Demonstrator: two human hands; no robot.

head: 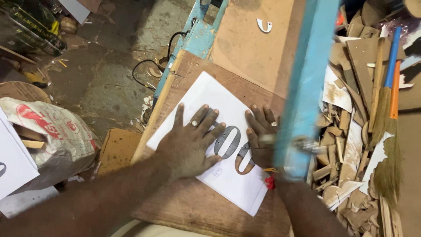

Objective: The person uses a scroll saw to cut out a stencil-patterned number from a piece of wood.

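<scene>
- Left hand [189, 141]: fingers spread flat, palm down, gripping nothing; it presses the white paper sheet [206, 140] against the plywood board [197, 206]. A ring shows on one finger.
- Right hand [262, 131]: fingers extended and flat on the same sheet, just beside the blue saw arm [307, 83]; nothing is clasped. The arm covers part of this hand.
- Paper sheet: it lies on the board between both hands and bears dark oval outlines [228, 141]. A thin blade appears to meet the outline near the right hand; blur prevents confirmation.
- Step in hand, as a judgement: cutting along the printed outline, both hands feeding and steering board and sheet together.
- Next move, as a judgement: it calls for even downward pressure, slow turning of the board to follow the curve, and fingertips kept clear of the cut line.
- Plywood board: it rests on the tan bench top [250, 48].
- Containers: a printed sack [52, 131] stands on the floor at left; a strip of wood shows at its near side, the rest of its contents are hidden.
- Right of the bench: a loose heap of wood offcuts [346, 145], with a broom [388, 131] lying across it.
</scene>
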